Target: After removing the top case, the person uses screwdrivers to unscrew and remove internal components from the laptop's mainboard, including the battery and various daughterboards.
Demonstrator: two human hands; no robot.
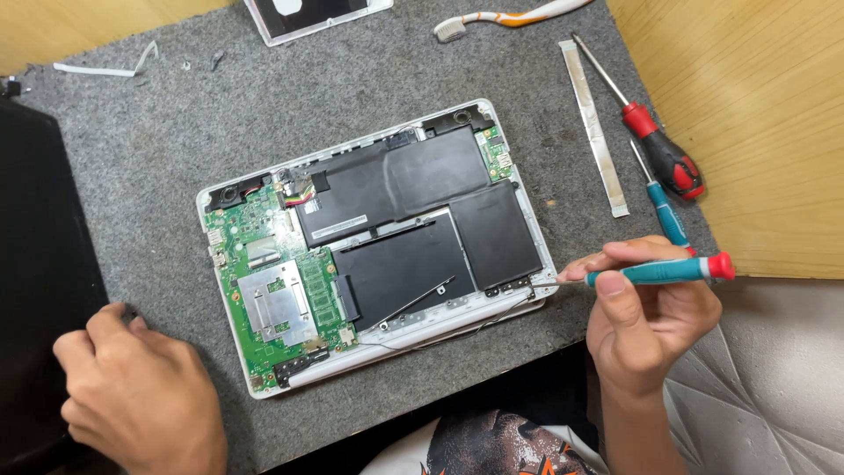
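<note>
A: At the centre of the frame, on a grey felt work mat (158,149), lies a small white-cased laptop with its bottom cover off (374,246). Why does it rest that way up?

B: Underside upward, the shell acts as an open tray. It holds a green circuit board with a square metal shield (272,295) in its left part, and flat black battery cells (413,220) across the middle and right.

A: And the right hand (646,321), at lower right of the frame?

B: Its thumb and fingers are pinched around a slim teal-handled screwdriver with a red end cap (664,270). The tool lies nearly level, its tip at the laptop's lower right corner by the hinge bracket; the tip itself is too small to show whether it sits in a screw.

A: The left hand (141,391), at lower left?

B: It is curled, knuckles up, resting on the mat's edge beside a black flat object (40,264). The fingertips seem to touch a small dark piece; I cannot tell whether they grip it.

A: What lies at upper right?

B: A red-and-black-handled screwdriver (655,141) and a second teal screwdriver (664,211), set near the working hand. Beside them lies a thin pale strip (596,127); at the top edge, a white-and-orange toothbrush (510,16).
</note>
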